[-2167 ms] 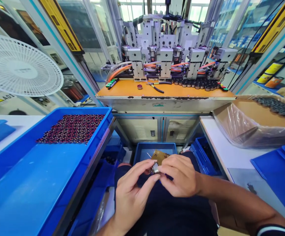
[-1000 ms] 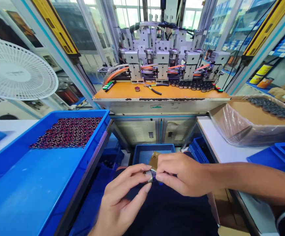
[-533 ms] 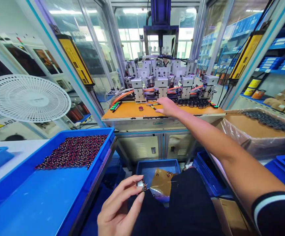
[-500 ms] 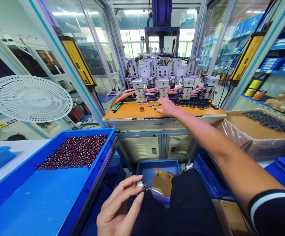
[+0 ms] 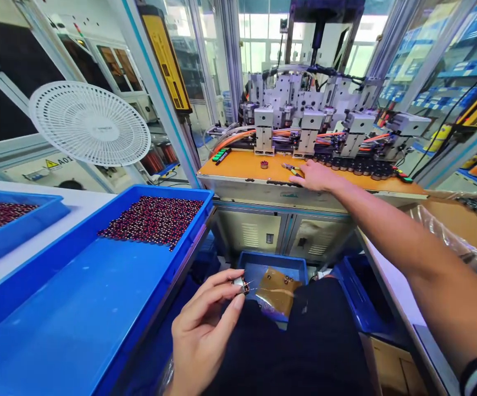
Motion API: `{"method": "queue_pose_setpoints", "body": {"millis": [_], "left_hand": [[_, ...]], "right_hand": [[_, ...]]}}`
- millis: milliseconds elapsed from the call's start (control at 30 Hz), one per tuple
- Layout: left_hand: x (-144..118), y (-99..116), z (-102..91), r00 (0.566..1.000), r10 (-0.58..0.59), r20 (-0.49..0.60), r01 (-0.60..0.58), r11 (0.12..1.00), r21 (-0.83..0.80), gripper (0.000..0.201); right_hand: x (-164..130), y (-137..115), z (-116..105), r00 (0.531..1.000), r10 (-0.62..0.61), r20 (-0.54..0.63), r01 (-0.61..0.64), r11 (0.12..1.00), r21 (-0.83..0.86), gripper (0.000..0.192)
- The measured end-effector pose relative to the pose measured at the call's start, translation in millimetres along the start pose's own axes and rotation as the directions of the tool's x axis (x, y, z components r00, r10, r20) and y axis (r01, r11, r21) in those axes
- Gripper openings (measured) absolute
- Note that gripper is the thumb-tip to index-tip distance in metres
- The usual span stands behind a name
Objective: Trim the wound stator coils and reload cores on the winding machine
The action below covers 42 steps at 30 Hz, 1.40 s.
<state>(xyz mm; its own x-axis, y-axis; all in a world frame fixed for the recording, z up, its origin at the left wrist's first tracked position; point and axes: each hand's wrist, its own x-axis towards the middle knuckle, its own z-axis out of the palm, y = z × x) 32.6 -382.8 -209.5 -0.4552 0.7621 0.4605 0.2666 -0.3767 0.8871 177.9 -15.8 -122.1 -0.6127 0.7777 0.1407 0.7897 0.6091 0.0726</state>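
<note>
My left hand (image 5: pixel 209 322), low in the middle, is closed, pinching a small wound motor stator (image 5: pixel 240 284) between thumb and fingertips. Thin wire ends stick out from its right side. Farther off, my right arm reaches across to the orange bench top (image 5: pixel 238 169). There my right hand (image 5: pixel 317 176) has its thumb and fingers around the handles of a pair of pliers (image 5: pixel 292 169), whose jaws point left. The fingers' undersides are hidden. Left of the pliers another small red wound stator (image 5: pixel 264 164) stands on the bench.
Behind the bench top stands a machine (image 5: pixel 304 118) with clamping heads and orange hoses. Dark round parts (image 5: pixel 358 165) line its right side. A blue tray (image 5: pixel 77 308) of many red stators lies left. Below, a blue bin (image 5: pixel 244 261) holds brown sheet. A white fan (image 5: pixel 90 124) stands left.
The view has turned right and tilted down, so the bench appears farther left-to-right and higher. More of the pliers shows at my right hand. My left hand keeps its pinch on the stator.
</note>
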Motion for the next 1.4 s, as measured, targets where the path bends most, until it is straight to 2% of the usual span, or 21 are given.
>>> {"method": "queue_pose_setpoints", "body": {"millis": [133,233,300,367,433,500,567,667,800,1100,1300,1400], "left_hand": [[-2,0,6.1,1.0,0.003,0.021,-0.003,1.0,-0.016,0.021],[-6,1,11.2,1.0,0.016,0.026,-0.015,0.999,-0.028,0.024],[-7,1,15.2,0.999,0.022,0.029,-0.021,0.999,-0.031,0.025],[-8,2,19.6,0.999,0.015,0.037,-0.014,0.999,-0.038,0.026],[-9,3,23.8,0.999,0.009,0.05,-0.006,0.999,-0.053,0.026],[-9,5,27.3,0.998,0.01,0.06,-0.006,0.998,-0.06,0.025],[-11,7,29.6,0.997,0.015,0.07,-0.011,0.998,-0.061,0.026],[-14,10,31.0,0.996,0.017,0.087,-0.013,0.998,-0.054,0.026],[-19,12,30.1,0.995,0.014,0.1,-0.009,0.998,-0.055,0.027],[-22,13,27.4,0.993,0.014,0.121,-0.008,0.999,-0.05,0.029],[-22,12,28.8,0.992,0.002,0.124,0.005,0.998,-0.055,0.029],[-22,9,29.1,0.992,-0.004,0.129,0.011,0.998,-0.058,0.029]], "right_hand": [[-71,1,3,0.994,-0.086,-0.064,0.088,0.995,0.035,0.046],[-145,-22,24,0.982,-0.157,-0.103,0.169,0.978,0.124,0.054],[-196,-46,43,0.966,-0.242,-0.095,0.258,0.935,0.241,0.044],[-242,-71,58,0.933,-0.299,-0.199,0.359,0.749,0.558,0.04],[-276,-91,65,0.915,-0.311,-0.258,0.399,0.591,0.701,0.05],[-296,-104,65,0.908,-0.323,-0.268,0.404,0.504,0.763,0.063],[-306,-110,62,0.903,-0.336,-0.268,0.402,0.438,0.804,0.071],[-306,-112,57,0.898,-0.336,-0.284,0.4,0.352,0.846,0.074],[-301,-117,52,0.889,-0.315,-0.332,0.423,0.287,0.859,0.073],[-300,-123,57,0.882,-0.276,-0.381,0.449,0.249,0.858,0.072],[-303,-121,64,0.897,-0.276,-0.344,0.416,0.267,0.869,0.071],[-302,-123,62,0.909,-0.268,-0.32,0.382,0.223,0.897,0.07]]}}
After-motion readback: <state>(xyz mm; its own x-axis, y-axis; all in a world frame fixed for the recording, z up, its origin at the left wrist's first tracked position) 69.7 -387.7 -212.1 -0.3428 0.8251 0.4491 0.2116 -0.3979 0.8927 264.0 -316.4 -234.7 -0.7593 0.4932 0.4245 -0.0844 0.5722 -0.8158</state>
